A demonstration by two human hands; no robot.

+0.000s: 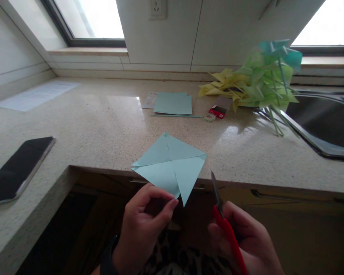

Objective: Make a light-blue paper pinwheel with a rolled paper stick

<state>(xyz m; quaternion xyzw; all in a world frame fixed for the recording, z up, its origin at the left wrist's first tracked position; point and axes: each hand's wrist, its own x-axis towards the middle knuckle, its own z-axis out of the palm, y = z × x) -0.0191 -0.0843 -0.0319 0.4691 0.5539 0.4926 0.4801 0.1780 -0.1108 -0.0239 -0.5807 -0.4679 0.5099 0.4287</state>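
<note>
A light blue square of paper [186,168] lies cornerwise over the front edge of the counter. Slits run from its corners toward the middle, and the near corner is split into two points. Thumb and forefinger of my left hand [149,217] pinch the left one of these points, which bends upward a little. My right hand [243,233] is wrapped round the red handles of a pair of scissors [227,229]. The blades look closed, point away from me, and stand to the right of the paper without touching it.
Behind the paper lie a stack of light blue sheets [173,104], a thin stick [174,115], a tape roll [210,117] and a small red box [220,107]. Paper pinwheels [263,76] rest beside the sink [329,122]. A phone [20,168] and a printed sheet [37,95] lie left.
</note>
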